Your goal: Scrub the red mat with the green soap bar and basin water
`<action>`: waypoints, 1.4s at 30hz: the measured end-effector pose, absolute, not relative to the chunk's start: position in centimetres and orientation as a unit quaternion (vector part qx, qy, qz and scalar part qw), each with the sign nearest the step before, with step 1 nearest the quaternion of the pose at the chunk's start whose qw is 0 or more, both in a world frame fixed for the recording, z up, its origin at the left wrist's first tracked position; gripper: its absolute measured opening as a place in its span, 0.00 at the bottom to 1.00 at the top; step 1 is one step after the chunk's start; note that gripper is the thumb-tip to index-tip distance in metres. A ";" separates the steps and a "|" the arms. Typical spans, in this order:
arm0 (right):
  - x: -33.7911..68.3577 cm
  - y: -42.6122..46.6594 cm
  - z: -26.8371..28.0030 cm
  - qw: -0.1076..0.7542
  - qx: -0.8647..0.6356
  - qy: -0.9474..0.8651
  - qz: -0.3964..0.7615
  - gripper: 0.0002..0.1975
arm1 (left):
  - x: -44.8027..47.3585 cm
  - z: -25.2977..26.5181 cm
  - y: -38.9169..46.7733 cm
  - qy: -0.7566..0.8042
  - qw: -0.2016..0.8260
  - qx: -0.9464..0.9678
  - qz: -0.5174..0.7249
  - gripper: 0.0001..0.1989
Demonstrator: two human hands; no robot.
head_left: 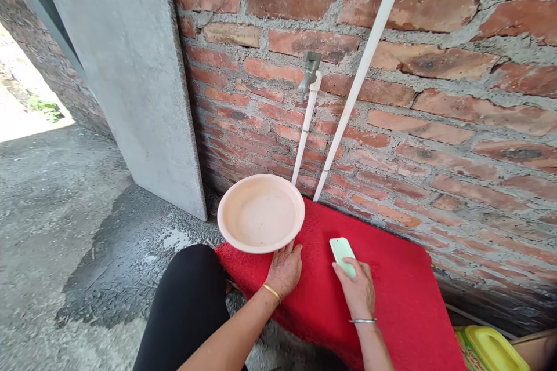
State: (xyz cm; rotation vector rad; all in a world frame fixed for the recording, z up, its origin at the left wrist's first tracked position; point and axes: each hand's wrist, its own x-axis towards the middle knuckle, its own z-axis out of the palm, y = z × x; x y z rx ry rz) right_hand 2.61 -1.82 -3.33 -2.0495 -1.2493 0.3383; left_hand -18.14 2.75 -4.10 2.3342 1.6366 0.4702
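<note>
My left hand lies on red fabric with its fingers stretched forward and the thumb apart. Its fingertips go out of sight beneath the near rim of a pale pink basin; I cannot tell whether they touch it. The basin holds no visible load, only a few dark specks. My right hand is closed around a light green scrub brush, flat-backed with rounded corners and a small hole at its far end. The brush is face down on the fabric, so its underside is hidden.
A brick wall rises behind the fabric, with a tap and a long white pipe. Against the wall leans a grey slab. Wet concrete floor lies left, a yellow container at lower right.
</note>
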 end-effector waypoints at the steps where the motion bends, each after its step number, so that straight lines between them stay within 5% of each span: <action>1: 3.1 -1.9 -3.3 0.349 -0.799 -0.472 0.129 0.33 | -18.1 -4.1 2.7 0.563 0.126 0.801 0.162 0.20; 22: 4.9 -3.2 -4.6 0.379 -0.802 -0.456 0.077 0.35 | -18.2 -4.2 2.8 0.564 0.119 0.802 0.156 0.20; 32: 0.9 -3.0 -4.2 0.366 -0.753 -0.536 0.107 0.27 | -18.2 -4.2 2.8 0.561 0.118 0.804 0.160 0.20; 42: 2.3 -3.0 -3.7 0.339 -0.786 -0.506 0.105 0.32 | -18.1 -4.1 2.8 0.559 0.124 0.803 0.164 0.20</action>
